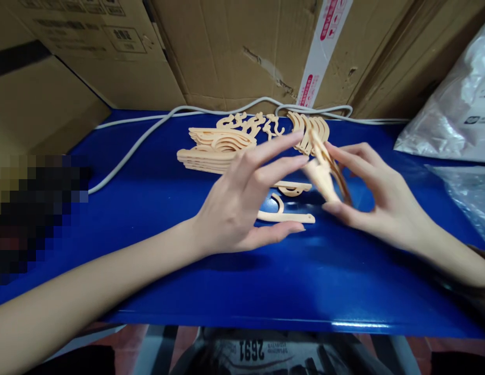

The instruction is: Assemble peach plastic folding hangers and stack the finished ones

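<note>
My right hand (pixel 377 192) pinches a beige plastic piece (pixel 322 174) between thumb and fingers; the piece is tilted upright and partly blurred. Just to its left, my left hand (pixel 242 198) is spread, thumb apart from the fingers, and holds nothing. Its upper fingertips are close to the piece; contact is unclear. Between the hands lie a curved beige part (pixel 300 217) and another beige part (pixel 295 186) on the blue table. Behind my left hand is a stack of long beige parts (pixel 211 160), partly covered by it.
Small beige hooks (pixel 248 122) and a row of curved beige strips (pixel 322 127) lie at the back. A white cable (pixel 128 164) runs along the blue table (pixel 226 291). Cardboard boxes (pixel 234 57) stand behind; a plastic bag (pixel 453 114) is at the right.
</note>
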Demonstrator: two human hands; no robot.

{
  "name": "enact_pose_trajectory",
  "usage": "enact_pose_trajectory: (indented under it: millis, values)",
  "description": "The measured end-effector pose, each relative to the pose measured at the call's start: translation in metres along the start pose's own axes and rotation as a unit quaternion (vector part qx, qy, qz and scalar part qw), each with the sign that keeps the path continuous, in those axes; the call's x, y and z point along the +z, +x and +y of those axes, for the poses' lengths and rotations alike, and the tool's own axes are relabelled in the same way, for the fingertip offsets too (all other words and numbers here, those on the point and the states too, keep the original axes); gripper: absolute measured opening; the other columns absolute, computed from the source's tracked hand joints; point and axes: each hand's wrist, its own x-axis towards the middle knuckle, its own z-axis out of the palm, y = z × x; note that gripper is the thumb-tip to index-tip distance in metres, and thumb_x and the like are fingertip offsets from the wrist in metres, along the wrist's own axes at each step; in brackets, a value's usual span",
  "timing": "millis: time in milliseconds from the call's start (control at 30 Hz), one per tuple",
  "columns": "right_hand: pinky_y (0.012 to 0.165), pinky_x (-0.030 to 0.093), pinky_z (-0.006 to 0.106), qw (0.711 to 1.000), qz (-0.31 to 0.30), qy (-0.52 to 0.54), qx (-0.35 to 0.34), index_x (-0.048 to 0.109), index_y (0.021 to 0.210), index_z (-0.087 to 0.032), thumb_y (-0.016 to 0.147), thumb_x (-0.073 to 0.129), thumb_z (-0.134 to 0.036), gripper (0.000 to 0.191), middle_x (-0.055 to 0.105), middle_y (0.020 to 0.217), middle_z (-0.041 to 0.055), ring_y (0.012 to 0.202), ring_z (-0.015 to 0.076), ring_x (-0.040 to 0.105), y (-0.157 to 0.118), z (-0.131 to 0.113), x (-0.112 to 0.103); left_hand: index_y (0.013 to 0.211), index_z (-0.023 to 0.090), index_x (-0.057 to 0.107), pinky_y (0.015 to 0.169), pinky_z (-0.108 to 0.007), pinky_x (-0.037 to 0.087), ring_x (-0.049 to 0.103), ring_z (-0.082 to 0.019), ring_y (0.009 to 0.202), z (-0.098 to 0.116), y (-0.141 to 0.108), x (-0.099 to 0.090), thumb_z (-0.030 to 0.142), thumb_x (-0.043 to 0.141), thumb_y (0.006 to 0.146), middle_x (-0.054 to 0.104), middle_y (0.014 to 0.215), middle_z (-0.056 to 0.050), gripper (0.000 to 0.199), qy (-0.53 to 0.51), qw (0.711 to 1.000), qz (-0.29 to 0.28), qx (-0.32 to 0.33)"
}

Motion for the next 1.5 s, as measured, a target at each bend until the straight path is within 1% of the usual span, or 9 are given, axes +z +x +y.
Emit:
enact_pose_trajectory:
  millis: [133, 233, 333, 567, 700, 833, 933, 1033, 1500]
  values:
    - [0.079, 0.045, 0.052, 0.974, 0.012, -0.205, -0.101, 0.045, 0.139, -0.018, 0.081, 0.062, -0.054, 0.070, 0.059, 0.123, 0.0172, 0.103, 0.0374, 0.057, 0.000, -0.010, 0.005, 0.147, 0.022, 0.025, 0.118, -0.048, 0.031, 0.033, -0.025, 0.144, 0.001, 0.003, -0.003, 0.060, 0.054, 0.091, 0.039, 0.153, -0.011, 0.074, 0.076, 0.996, -0.039, 0.039]
    - [0.079, 0.044, 0.048, 0.966, 0.022, -0.206, -0.153, 0.044, 0.134, -0.018, 0.083, 0.062, -0.052, 0.064, 0.062, 0.125, 0.0155, 0.103, 0.0336, 0.060, -0.002, -0.018, 0.010, 0.143, 0.009, 0.034, 0.113, -0.045, 0.036, 0.044, -0.027, 0.137, 0.000, 0.005, -0.002, 0.056, 0.055, 0.092, 0.048, 0.146, -0.017, 0.073, 0.115, 0.987, -0.092, 0.068]
    - [0.080, 0.045, 0.047, 0.963, 0.038, -0.194, -0.181, 0.044, 0.131, -0.018, 0.084, 0.065, -0.050, 0.061, 0.063, 0.125, 0.0145, 0.103, 0.0307, 0.062, -0.003, -0.021, 0.012, 0.138, 0.008, 0.043, 0.105, -0.041, 0.043, 0.052, -0.027, 0.129, -0.002, 0.006, -0.002, 0.053, 0.056, 0.092, 0.053, 0.141, -0.017, 0.066, 0.121, 0.984, -0.105, 0.077]
    - [0.094, 0.050, 0.052, 0.968, 0.095, -0.128, -0.193, 0.040, 0.138, -0.027, 0.080, 0.074, -0.036, 0.067, 0.051, 0.140, 0.0134, 0.122, 0.0322, 0.056, -0.007, -0.020, 0.003, 0.141, 0.008, 0.038, 0.108, -0.047, 0.043, 0.050, -0.031, 0.129, 0.000, 0.015, -0.018, 0.032, 0.056, 0.092, 0.053, 0.136, -0.017, 0.057, 0.109, 0.986, -0.123, 0.039]
    - [0.098, 0.047, 0.053, 0.974, 0.138, -0.129, -0.121, 0.044, 0.136, -0.033, 0.083, 0.069, -0.030, 0.059, 0.053, 0.136, 0.0096, 0.122, 0.0335, 0.054, -0.006, -0.012, -0.009, 0.146, 0.005, 0.030, 0.108, -0.051, 0.041, 0.047, -0.032, 0.126, -0.021, 0.026, -0.046, 0.048, 0.058, 0.089, 0.046, 0.134, -0.019, 0.077, 0.093, 0.988, -0.127, -0.006]
    - [0.089, 0.049, 0.050, 0.981, 0.049, -0.150, -0.114, 0.055, 0.122, -0.028, 0.090, 0.059, -0.034, 0.034, 0.060, 0.125, 0.0103, 0.111, 0.0320, 0.059, 0.000, 0.008, -0.006, 0.144, 0.005, 0.035, 0.103, -0.051, 0.043, 0.052, -0.029, 0.117, -0.070, 0.025, -0.074, 0.060, 0.061, 0.083, 0.048, 0.129, -0.017, 0.086, 0.084, 0.982, -0.161, -0.058]
    - [0.088, 0.048, 0.051, 0.978, -0.062, -0.168, -0.111, 0.057, 0.119, -0.022, 0.093, 0.053, -0.038, 0.032, 0.057, 0.128, 0.0144, 0.110, 0.0330, 0.058, 0.003, 0.023, 0.005, 0.144, 0.008, 0.035, 0.098, -0.051, 0.047, 0.055, -0.027, 0.115, -0.107, 0.017, -0.087, 0.051, 0.072, 0.079, 0.053, 0.132, -0.017, 0.086, 0.014, 0.971, -0.216, -0.098]
    - [0.094, 0.047, 0.048, 0.976, -0.120, -0.142, -0.113, 0.058, 0.121, -0.019, 0.095, 0.049, -0.035, 0.032, 0.057, 0.127, 0.0152, 0.113, 0.0301, 0.056, 0.004, 0.032, 0.013, 0.141, 0.009, 0.039, 0.103, -0.051, 0.045, 0.054, -0.025, 0.118, -0.129, 0.011, -0.093, 0.043, 0.074, 0.080, 0.052, 0.138, -0.017, 0.079, -0.050, 0.973, -0.197, -0.109]
    - [0.096, 0.047, 0.044, 0.972, -0.125, -0.154, -0.123, 0.059, 0.122, -0.016, 0.097, 0.047, -0.034, 0.034, 0.057, 0.125, 0.0149, 0.111, 0.0275, 0.055, 0.003, 0.033, 0.015, 0.136, 0.009, 0.045, 0.092, -0.051, 0.054, 0.058, -0.027, 0.116, -0.150, 0.008, -0.088, 0.043, 0.075, 0.079, 0.059, 0.132, -0.017, 0.073, -0.029, 0.965, -0.234, -0.114]
